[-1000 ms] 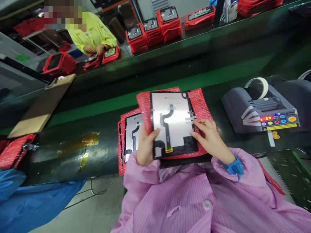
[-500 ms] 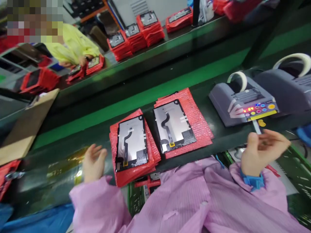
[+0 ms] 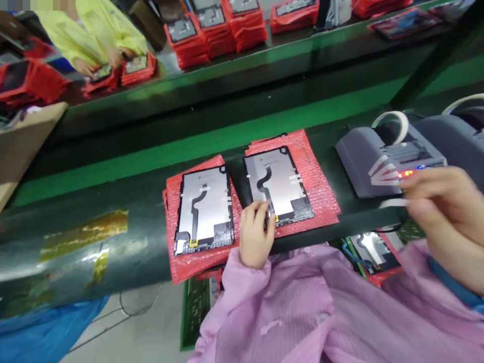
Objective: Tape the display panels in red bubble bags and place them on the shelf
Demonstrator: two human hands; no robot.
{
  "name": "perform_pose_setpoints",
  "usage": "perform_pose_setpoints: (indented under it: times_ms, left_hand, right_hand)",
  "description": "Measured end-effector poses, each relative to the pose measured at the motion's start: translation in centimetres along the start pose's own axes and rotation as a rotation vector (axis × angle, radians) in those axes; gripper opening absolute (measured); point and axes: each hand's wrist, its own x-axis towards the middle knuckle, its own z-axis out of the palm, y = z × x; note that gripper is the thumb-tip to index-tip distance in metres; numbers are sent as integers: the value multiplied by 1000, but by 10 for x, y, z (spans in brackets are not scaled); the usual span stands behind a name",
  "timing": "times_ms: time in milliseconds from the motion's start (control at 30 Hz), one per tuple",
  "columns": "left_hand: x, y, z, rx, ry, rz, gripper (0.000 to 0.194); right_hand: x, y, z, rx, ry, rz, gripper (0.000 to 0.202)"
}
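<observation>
My left hand [image 3: 257,234] rests on the lower left corner of the right-hand screen panel [image 3: 282,184], fingers spread a little over its dark ribbon cable. That panel lies on red bubble-wrap pouches [image 3: 321,191]. My right hand [image 3: 444,209] is raised in front of the grey tape dispenser [image 3: 363,161], thumb and fingers pinching a strip of white tape [image 3: 393,203]. More white strips hang on the dispenser's side. To the left, a second screen panel [image 3: 209,212], also with a ribbon cable, lies on its own red pouches [image 3: 174,201].
A second dispenser [image 3: 446,133] stands at the right. Stacks of red pouches [image 3: 192,50] line the far bench, where a person in yellow [image 3: 94,30] handles panels. A green crate [image 3: 192,307] and another panel [image 3: 372,249] are below the bench edge.
My left hand has moved right, from beside the left panel onto the right one. My right hand has risen and moved right, with a white strip now in its pinch. The view has shifted.
</observation>
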Motion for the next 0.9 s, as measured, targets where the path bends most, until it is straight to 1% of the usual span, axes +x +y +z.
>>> perform_pose_setpoints:
  times_ms: [33, 67, 100, 133, 167, 233, 267, 300, 333, 400, 500, 733, 900]
  left_hand:
    - [-1, 0, 4, 30, -9, 11, 28]
    - [-1, 0, 7, 58, -15, 17, 28]
    - [-2, 0, 9, 81, -16, 20, 28]
    - [-2, 1, 10, 100, -13, 23, 27]
    - [-3, 1, 11, 113, -11, 21, 27]
    - [-3, 3, 11, 131, -13, 7, 28]
    - [-3, 3, 11, 135, -13, -1, 28]
    - [-2, 4, 12, 134, -12, -10, 28]
    - [-2, 4, 12, 131, -11, -21, 28]
    - [-1, 4, 11, 124, -11, -35, 27]
    - [1, 4, 10, 117, -28, -47, 24]
    - [5, 5, 9, 154, -57, -53, 23]
    - [6, 6, 10, 235, -114, -50, 24]
  right_hand:
    - [23, -21, 7, 31, -288, -234, 33]
    - [47, -41, 20, 37, -537, -407, 37]
    - [72, -60, 40, -6, -733, -520, 38]
    - [94, -77, 65, -76, -904, -598, 36]
    - [114, -91, 93, -157, -1040, -654, 30]
    - [140, -112, 145, -268, -1205, -694, 20]
    - [147, -119, 166, -298, -1262, -693, 17]
    - [151, -123, 183, -313, -1305, -687, 15]
    - [153, -126, 194, -322, -1342, -684, 15]
    - [154, -129, 205, -345, -1391, -702, 15]
    - [153, -127, 210, -382, -1412, -777, 14]
    - [151, -123, 224, -446, -1357, -843, 11]
    - [140, -122, 225, -539, -1265, -897, 9]
